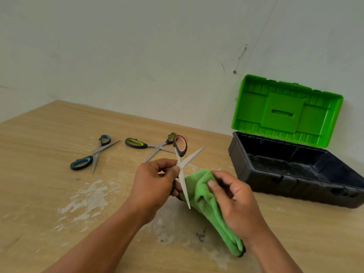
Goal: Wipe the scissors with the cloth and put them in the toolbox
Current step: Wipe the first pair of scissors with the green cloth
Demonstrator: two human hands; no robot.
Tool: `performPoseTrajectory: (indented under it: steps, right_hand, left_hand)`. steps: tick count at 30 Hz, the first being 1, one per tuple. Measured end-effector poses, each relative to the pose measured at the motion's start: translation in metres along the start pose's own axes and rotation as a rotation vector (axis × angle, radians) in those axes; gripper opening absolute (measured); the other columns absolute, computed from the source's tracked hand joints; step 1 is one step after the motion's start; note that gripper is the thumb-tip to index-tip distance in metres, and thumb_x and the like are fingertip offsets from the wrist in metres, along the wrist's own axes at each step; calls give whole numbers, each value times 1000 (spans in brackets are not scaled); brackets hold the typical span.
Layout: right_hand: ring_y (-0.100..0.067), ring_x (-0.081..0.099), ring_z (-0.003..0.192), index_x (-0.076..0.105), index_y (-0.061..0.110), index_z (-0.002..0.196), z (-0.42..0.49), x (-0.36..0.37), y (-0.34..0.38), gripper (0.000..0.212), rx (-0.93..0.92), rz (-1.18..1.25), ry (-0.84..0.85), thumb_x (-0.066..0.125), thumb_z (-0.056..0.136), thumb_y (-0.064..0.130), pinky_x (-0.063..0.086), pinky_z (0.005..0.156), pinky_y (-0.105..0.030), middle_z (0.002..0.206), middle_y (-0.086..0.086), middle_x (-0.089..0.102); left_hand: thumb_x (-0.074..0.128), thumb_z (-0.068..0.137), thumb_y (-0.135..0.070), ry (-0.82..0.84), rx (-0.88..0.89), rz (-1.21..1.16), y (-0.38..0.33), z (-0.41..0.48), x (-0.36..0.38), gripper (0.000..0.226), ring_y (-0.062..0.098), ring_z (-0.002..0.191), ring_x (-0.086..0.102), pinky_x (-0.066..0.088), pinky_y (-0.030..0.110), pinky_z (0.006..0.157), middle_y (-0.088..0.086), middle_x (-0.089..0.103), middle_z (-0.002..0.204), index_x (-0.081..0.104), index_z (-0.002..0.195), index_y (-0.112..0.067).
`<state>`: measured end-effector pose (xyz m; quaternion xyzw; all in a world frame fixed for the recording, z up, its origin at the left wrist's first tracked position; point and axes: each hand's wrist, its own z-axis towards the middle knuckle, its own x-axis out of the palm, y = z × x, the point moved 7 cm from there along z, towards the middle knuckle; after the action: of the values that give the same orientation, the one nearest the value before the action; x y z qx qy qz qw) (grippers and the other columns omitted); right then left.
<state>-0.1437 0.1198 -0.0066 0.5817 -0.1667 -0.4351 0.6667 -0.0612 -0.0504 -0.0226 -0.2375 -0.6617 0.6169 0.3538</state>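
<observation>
Holding position: the pink-handled scissors (180, 152) are off the table, in the left hand (153, 182), above the near centre of the table (49, 144). The blades are spread into an X. One pink-lined handle loop points up and away. The second handle is mostly hidden between the curled left fingers; only a black edge shows. The left thumb and forefinger pinch the scissors at the pivot, where the blades cross. One blade points up and to the right. The other points down toward the camera and crosses the left edge of the cloth (204, 196); contact between blade and cloth cannot be confirmed.

The right hand (236, 201) grips the green cloth just right of the lower blade. The thumb presses on top of the folds and the remaining fingers curl around the bundle. The cloth's loose end hangs below the right wrist.

Two further pairs lie open on the table behind the hands: blue-handled scissors (81, 163) to the left, green-handled scissors (136, 143) at centre. White smears mark the tabletop.

The toolbox (275, 186) stands at the right, against the wall, well apart from the hands. Its green lid (285, 111) is raised.
</observation>
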Motion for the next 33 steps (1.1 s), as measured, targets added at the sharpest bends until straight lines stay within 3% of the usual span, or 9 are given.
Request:
performPoseTrajectory:
  steps: [4, 8, 12, 17, 22, 26, 31, 33]
  right_hand:
    - [-1, 69, 93, 72, 28, 109, -2, 23, -1, 15, -37, -192, -23, 65, 99, 20, 55, 78, -14, 97, 17, 74]
    - [-5, 70, 88, 74, 26, 101, -3, 28, 0, 8, -64, -215, -23, 72, 94, 28, 58, 76, -23, 90, 14, 74]
    - [-4, 70, 86, 78, 25, 95, -7, 26, 0, 8, -51, -296, -4, 79, 88, 29, 57, 74, -20, 86, 15, 75]
    - [-1, 70, 88, 81, 24, 101, -3, 23, 3, 14, -110, -295, -137, 80, 87, 25, 56, 75, -17, 89, 15, 74]
    - [-3, 66, 83, 82, 25, 99, -4, 23, 3, 12, -74, -315, 38, 80, 87, 26, 46, 66, -8, 83, 14, 71]
    - [-6, 67, 83, 82, 28, 102, -3, 21, 5, 14, -107, -296, -67, 79, 89, 26, 50, 66, -13, 83, 15, 70]
    - [-6, 67, 80, 83, 26, 99, -5, 24, 2, 12, -67, -288, 51, 80, 87, 26, 47, 65, -11, 81, 14, 70]
    - [-5, 68, 81, 83, 27, 99, -5, 21, 4, 13, -70, -280, 17, 80, 87, 25, 50, 67, -13, 82, 15, 72]
  left_hand:
    - [67, 92, -5, 9, 13, 36, 4, -7, 9, 8, 11, 46, 62, 50, 20, 48, 6, 67, 57, 69, 97, -10]
    - [70, 89, -8, -92, 58, 142, 6, -5, 1, 10, 11, 52, 65, 54, 25, 52, 5, 70, 70, 72, 98, -12]
    - [68, 90, -6, -146, 69, 127, 3, -6, -3, 11, 12, 46, 64, 53, 23, 47, 6, 66, 65, 67, 93, -17]
    - [71, 89, -10, -164, 80, 163, 6, -10, 2, 9, 16, 58, 66, 63, 45, 67, -2, 68, 65, 71, 95, -17]
    - [69, 90, -7, -211, 61, 93, 0, -10, -7, 8, 14, 47, 66, 56, 27, 50, -1, 68, 58, 69, 95, -13]
    - [68, 91, -6, -184, 31, 42, 2, -11, -1, 8, 15, 47, 64, 54, 30, 51, 10, 67, 72, 68, 94, -13]
    - [67, 91, -4, -201, 1, -7, 4, -6, -9, 6, 18, 47, 63, 54, 30, 52, 11, 65, 72, 68, 95, -9]
    - [66, 92, -4, -160, -16, -16, 6, -7, -5, 6, 17, 47, 62, 53, 28, 50, 11, 64, 71, 68, 95, -9]
